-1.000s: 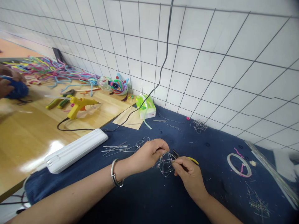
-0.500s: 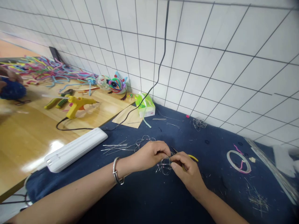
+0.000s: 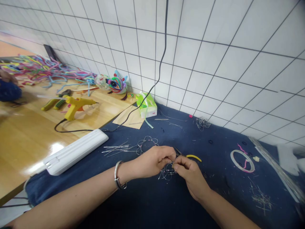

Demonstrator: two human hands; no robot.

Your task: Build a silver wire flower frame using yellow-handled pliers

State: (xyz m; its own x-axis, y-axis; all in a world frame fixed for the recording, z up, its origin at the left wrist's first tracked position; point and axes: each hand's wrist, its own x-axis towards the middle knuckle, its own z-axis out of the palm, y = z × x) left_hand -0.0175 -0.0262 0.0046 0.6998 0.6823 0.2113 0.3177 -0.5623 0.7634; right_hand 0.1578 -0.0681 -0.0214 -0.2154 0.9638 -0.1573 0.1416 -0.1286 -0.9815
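Observation:
My left hand (image 3: pixel 156 160), with a silver bangle (image 3: pixel 116 175) on the wrist, pinches the upper edge of a small looped wire frame (image 3: pixel 168 171). My right hand (image 3: pixel 190 173) is closed on the frame's right side, thumb and forefinger together. The thin silver wire bends into several loops with tiny pinkish spots; fingers hide its top. Just behind my hands lie pliers with a yellow handle (image 3: pixel 194 157), partly covered. A flower-shaped wire piece (image 3: pixel 147 140) rests beyond my left hand, beside loose straight wires (image 3: pixel 116 149).
A white bar-shaped box (image 3: pixel 76 152) lies at left, near a yellow glue gun (image 3: pixel 75 106) and its black cord. A tissue pack (image 3: pixel 147 106) stands by the wall. Tangled wire (image 3: pixel 202 123), a ring of tape (image 3: pixel 242 161) and wire scraps (image 3: pixel 262 200) lie on the dark cloth. Another person's hand (image 3: pixel 8 77) shows far left.
The view has shifted slightly. My hands stay together at the wire frame, with the right fingers turned a little, and more of the yellow-handled pliers and the flower-shaped piece shows.

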